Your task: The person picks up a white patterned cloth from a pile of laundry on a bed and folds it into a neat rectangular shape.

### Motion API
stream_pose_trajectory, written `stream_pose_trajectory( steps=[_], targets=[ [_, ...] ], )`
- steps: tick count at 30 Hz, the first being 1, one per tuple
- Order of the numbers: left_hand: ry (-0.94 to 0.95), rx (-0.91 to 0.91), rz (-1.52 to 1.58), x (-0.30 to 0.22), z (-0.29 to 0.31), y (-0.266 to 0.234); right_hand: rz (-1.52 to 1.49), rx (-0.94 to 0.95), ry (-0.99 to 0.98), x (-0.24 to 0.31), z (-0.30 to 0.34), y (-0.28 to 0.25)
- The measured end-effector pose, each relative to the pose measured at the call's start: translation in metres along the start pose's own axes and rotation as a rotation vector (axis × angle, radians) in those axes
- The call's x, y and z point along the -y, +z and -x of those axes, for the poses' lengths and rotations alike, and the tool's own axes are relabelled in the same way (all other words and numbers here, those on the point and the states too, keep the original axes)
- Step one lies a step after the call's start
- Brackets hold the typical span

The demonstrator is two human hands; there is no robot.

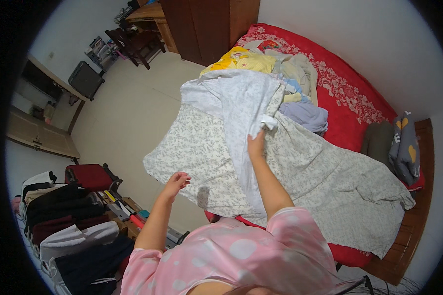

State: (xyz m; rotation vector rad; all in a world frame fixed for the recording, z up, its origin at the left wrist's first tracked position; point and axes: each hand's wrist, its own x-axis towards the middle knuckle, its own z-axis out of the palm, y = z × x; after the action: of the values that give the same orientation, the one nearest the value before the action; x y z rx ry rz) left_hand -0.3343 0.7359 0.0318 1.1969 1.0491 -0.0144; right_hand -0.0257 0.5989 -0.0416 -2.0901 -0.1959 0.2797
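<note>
A large white duvet cover (202, 129) with a small grey leaf print lies spread over the bed and hangs past its left side. Its plainer, paler side (243, 105) is folded back in a long strip down the middle. At that strip's right edge, my right hand (255, 146) is closed on the fabric, just below a white tag (268, 122). My left hand (177, 185) is held over the cover's near left edge, fingers loosely bent and apart, with nothing in it. A small dark shadow falls on the cloth nearby.
Crumpled clothes, among them a yellow piece (246, 60) and a lilac one (305, 115), lie on the red flowered bedsheet (342, 101). Folded grey bedding (403, 147) rests by the wooden headboard (418, 206). Left are a clothes-laden rack (74, 211) and a red suitcase (91, 177).
</note>
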Motion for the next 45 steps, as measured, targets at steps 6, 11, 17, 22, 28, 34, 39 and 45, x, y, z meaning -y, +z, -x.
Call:
stream_pose_trajectory(
  steps=[6, 11, 17, 22, 28, 34, 39, 45],
  targets=[
    [0.302, 0.141, -0.134, -0.031, -0.047, 0.064, 0.298, 0.536, -0.239, 0.052, 0.081, 0.001],
    [0.631, -0.111, -0.617, -0.047, -0.108, 0.123, 0.403, 0.659, -0.563, 0.034, 0.119, 0.003],
    [0.27, -0.082, -0.615, -0.046, -0.158, 0.091, 0.384, 0.664, -0.586, 0.039, 0.152, -0.001],
    [0.327, 0.014, -0.398, -0.045, -0.178, 0.055, 0.427, 0.608, -0.612, 0.041, 0.178, 0.023],
    [0.225, 0.207, -0.287, -0.028, -0.19, 0.038, 0.487, 0.542, -0.547, 0.059, 0.205, 0.06],
    [0.263, 0.285, -0.529, 0.005, -0.175, 0.037, 0.59, 0.662, -0.47, 0.074, 0.234, 0.072],
    [-0.098, 0.503, 0.74, -0.019, -0.199, 0.013, 0.468, 0.405, -0.347, 0.062, 0.253, 0.076],
    [0.166, 0.207, 1.048, -0.109, -0.19, -0.105, 0.563, 0.286, -0.348, 0.055, 0.238, 0.078]
  ],
)
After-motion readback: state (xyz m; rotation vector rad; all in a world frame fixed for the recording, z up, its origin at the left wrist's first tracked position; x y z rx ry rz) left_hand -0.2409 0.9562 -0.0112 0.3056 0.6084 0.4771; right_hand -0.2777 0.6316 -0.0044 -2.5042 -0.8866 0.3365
